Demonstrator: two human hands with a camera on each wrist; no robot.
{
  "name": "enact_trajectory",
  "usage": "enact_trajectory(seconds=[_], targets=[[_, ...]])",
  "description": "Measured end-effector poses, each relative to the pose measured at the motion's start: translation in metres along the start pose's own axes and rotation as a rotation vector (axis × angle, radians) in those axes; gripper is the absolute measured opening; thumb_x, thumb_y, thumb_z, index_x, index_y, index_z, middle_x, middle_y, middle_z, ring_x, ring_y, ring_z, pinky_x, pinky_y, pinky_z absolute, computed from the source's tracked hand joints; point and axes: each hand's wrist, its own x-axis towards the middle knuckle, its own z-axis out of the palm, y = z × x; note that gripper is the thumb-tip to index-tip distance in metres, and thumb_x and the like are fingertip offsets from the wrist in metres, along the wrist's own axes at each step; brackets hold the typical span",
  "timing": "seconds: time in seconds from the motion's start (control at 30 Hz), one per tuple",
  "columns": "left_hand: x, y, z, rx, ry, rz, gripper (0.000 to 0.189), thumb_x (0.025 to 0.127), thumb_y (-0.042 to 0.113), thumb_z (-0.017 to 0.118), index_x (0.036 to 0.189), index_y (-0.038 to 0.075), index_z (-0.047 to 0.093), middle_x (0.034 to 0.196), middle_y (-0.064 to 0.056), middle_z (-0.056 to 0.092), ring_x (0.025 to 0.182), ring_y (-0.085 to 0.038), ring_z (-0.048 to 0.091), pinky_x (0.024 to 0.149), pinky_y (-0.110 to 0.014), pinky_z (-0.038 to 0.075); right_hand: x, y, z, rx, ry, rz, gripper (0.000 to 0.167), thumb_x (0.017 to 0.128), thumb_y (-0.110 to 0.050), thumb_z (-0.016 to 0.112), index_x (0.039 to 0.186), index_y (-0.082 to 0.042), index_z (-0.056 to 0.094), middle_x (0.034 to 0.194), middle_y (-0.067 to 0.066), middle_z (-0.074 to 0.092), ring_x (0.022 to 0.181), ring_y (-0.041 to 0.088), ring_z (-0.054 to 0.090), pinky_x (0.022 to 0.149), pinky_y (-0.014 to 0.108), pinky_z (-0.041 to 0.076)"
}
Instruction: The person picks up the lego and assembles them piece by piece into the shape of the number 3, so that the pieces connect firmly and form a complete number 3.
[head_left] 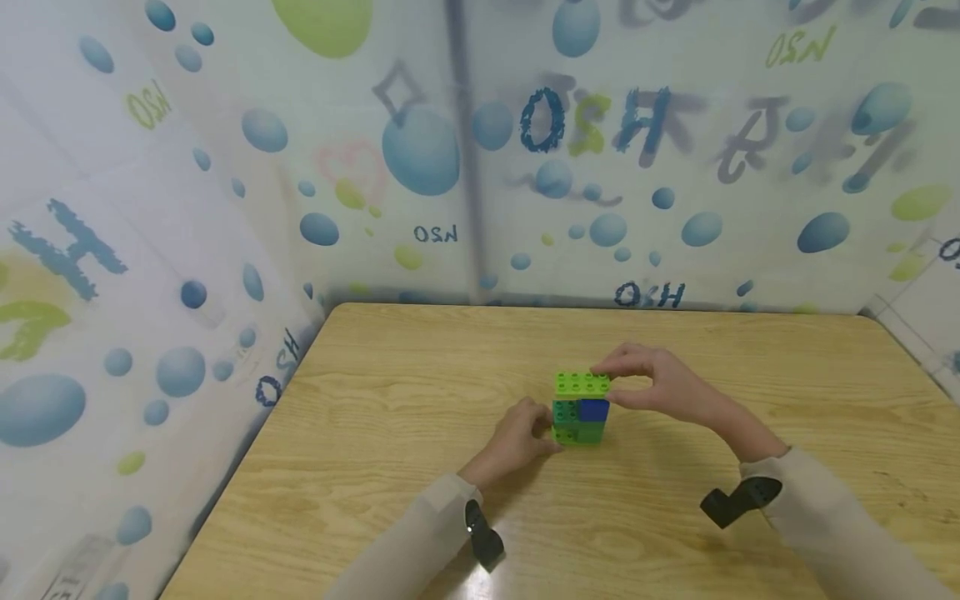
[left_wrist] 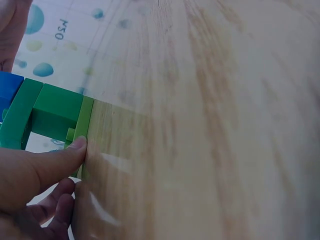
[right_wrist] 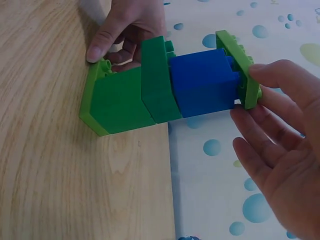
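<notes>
A stack of toy building bricks stands upright on the wooden table. Its base is a thin lime brick (right_wrist: pixel 89 102), with a green block (right_wrist: pixel 122 102) at one end of it. Above that lies a darker green brick (right_wrist: pixel 159 82), then a blue block (right_wrist: pixel 204 80). On top is a thin lime plate (right_wrist: pixel 235 60), slightly tilted, with blue studs showing beneath it. My right hand (head_left: pixel 663 387) pinches this plate at its right end between thumb and fingers. Low at the left side, my left hand (head_left: pixel 517 437) grips the base brick, its thumb (left_wrist: pixel 75 147) on the edge.
The wooden table (head_left: pixel 390 383) reaches back to a wall covering (head_left: pixel 510 200) printed with blue and green drops. Another patterned wall (head_left: pixel 97 333) runs along the left. Dark wrist straps (head_left: pixel 483 537) sit over both light sleeves.
</notes>
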Motion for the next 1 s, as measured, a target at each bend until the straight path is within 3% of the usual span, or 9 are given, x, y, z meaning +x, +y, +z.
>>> enact_trajectory(seconds=[0.43,0.67,1.0], targets=[[0.0015,0.0013,0.0022,-0.015,-0.008,0.012,0.032,0.072,0.016,0.077,0.100,0.006,0.066,0.084,0.003,0.049,0.078,-0.009,0.041,0.070,-0.024,0.035,-0.0064,0.0017,0.0022,0.028,0.004,0.009,0.033,0.086,-0.011,0.064,0.118,-0.004,0.060,0.108,0.003,0.057,0.094,0.020,0.054,0.074,0.035,0.046],[0.0015,0.0030,0.0023,0.001,-0.005,0.003,0.031,0.073,0.017,0.077,0.100,0.006,0.066,0.085,0.003,0.049,0.079,-0.010,0.041,0.070,-0.024,0.035,-0.0068,0.0042,0.0046,-0.025,0.024,0.038,0.034,0.085,-0.015,0.066,0.118,-0.008,0.061,0.106,0.000,0.059,0.095,0.014,0.055,0.081,0.038,0.047],[-0.0016,0.0019,-0.0008,-0.017,0.004,-0.006,0.031,0.073,0.015,0.077,0.101,0.006,0.066,0.089,0.001,0.051,0.083,-0.012,0.045,0.074,-0.026,0.037,-0.0009,-0.0003,0.0066,-0.154,0.019,-0.037,0.033,0.083,-0.014,0.067,0.115,-0.009,0.063,0.102,-0.001,0.060,0.083,0.011,0.053,0.066,0.031,0.045]])
